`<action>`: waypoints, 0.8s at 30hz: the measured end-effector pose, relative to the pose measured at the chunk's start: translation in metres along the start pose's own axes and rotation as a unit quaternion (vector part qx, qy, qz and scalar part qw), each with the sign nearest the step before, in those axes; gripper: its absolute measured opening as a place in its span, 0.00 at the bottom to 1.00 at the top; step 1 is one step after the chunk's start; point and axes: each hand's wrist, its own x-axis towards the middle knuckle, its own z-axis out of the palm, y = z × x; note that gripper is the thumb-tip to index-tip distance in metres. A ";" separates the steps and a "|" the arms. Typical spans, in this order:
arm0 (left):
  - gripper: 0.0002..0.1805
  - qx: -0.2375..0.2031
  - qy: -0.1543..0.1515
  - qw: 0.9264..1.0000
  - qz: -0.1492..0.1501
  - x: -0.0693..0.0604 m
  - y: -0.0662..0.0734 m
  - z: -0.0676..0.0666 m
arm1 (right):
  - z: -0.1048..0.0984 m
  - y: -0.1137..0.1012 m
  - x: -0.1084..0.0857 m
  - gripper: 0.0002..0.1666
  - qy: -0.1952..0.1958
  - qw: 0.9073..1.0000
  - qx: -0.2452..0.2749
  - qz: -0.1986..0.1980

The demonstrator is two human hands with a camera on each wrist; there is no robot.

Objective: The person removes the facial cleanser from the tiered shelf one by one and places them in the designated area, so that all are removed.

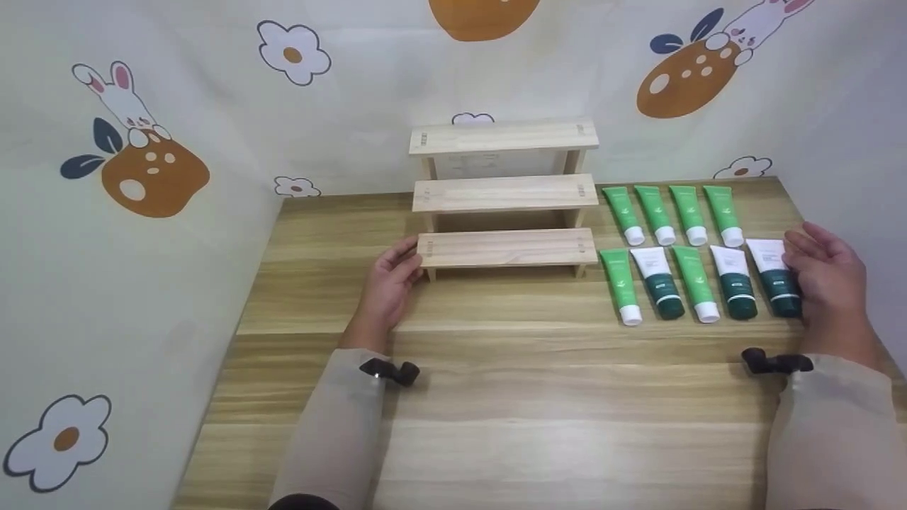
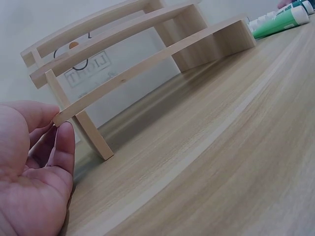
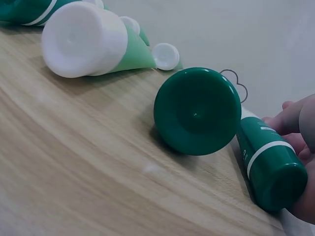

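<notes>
A three-tier wooden display stand (image 1: pixel 506 248) stands at the back of the table. My left hand (image 1: pixel 388 283) pinches the left end of its lowest board; in the left wrist view the board's corner (image 2: pixel 63 117) lies between the fingertips. To the right of the stand lie two rows of squeeze tubes, some green with white caps, others white and dark green. My right hand (image 1: pixel 829 273) touches the right edge of the last front-row tube (image 1: pixel 776 276), which lies on the table. In the right wrist view the fingers sit beside that same tube (image 3: pixel 270 164).
The back row holds only green tubes, such as the leftmost tube (image 1: pixel 623 212). A patterned cloth backdrop (image 1: pixel 368 106) rises behind the table and along both sides. Wood-grain tabletop (image 1: pixel 538 411) stretches between the forearms. A small black wrist mount (image 1: pixel 391 371) sits on the left sleeve.
</notes>
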 end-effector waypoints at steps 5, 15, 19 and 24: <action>0.25 0.004 0.001 1.000 -0.003 0.000 0.000 0.000 | 0.000 -0.001 0.000 0.42 0.012 1.000 -0.027 0.006; 0.25 0.001 -0.001 1.000 -0.003 -0.001 -0.001 -0.001 | -0.003 -0.006 -0.006 0.42 0.014 1.000 0.024 -0.014; 0.24 0.002 -0.003 1.000 -0.005 -0.001 -0.001 -0.002 | 0.004 -0.014 -0.015 0.39 0.021 0.993 0.098 -0.054; 0.24 0.004 0.001 1.000 -0.004 0.000 -0.001 -0.001 | 0.027 -0.028 -0.029 0.38 -0.006 0.984 0.154 -0.094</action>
